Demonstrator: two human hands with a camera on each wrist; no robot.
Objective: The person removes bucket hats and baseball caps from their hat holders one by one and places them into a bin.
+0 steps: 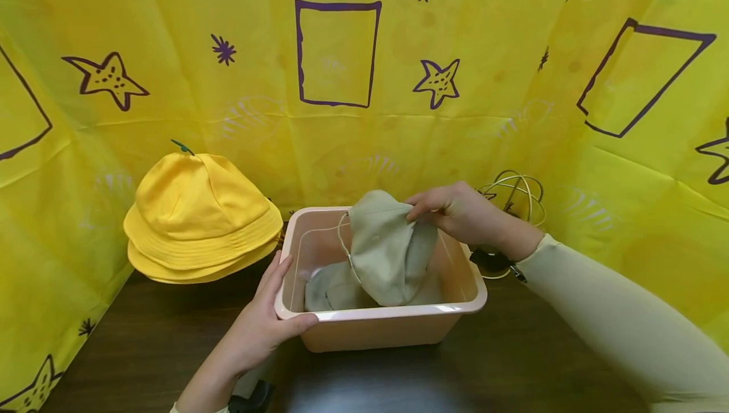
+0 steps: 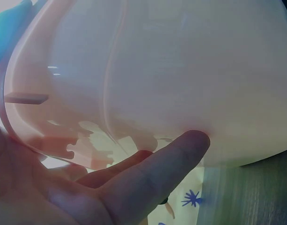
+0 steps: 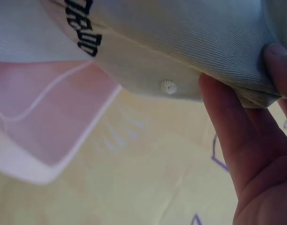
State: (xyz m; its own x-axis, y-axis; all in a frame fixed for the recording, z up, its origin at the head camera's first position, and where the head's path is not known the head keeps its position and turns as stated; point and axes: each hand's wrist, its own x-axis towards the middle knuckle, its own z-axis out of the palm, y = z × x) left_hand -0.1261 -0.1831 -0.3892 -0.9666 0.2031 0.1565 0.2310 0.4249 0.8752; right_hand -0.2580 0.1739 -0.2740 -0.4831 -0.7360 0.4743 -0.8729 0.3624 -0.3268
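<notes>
A pink plastic basin (image 1: 381, 331) stands on the dark table. My left hand (image 1: 267, 312) grips its left front corner, thumb on the front rim and fingers along the left side; the left wrist view shows a digit against the glossy wall. Between thumb and fingers, my right hand (image 1: 455, 210) pinches the edge of a beige cap (image 1: 378, 248), held tilted above the basin floor. Dark lettering (image 3: 84, 28) and a stitched eyelet (image 3: 168, 86) show on its cloth in the right wrist view. More grey-beige cloth (image 1: 336, 286), perhaps another cap, lies beneath it.
Left of the basin is a stack of yellow bucket hats (image 1: 199, 210), the top one with a green stem. Behind my right hand lies a coil of thin cable (image 1: 529, 191). Yellow patterned cloth (image 1: 342, 147) walls the back and sides of the table (image 1: 171, 337).
</notes>
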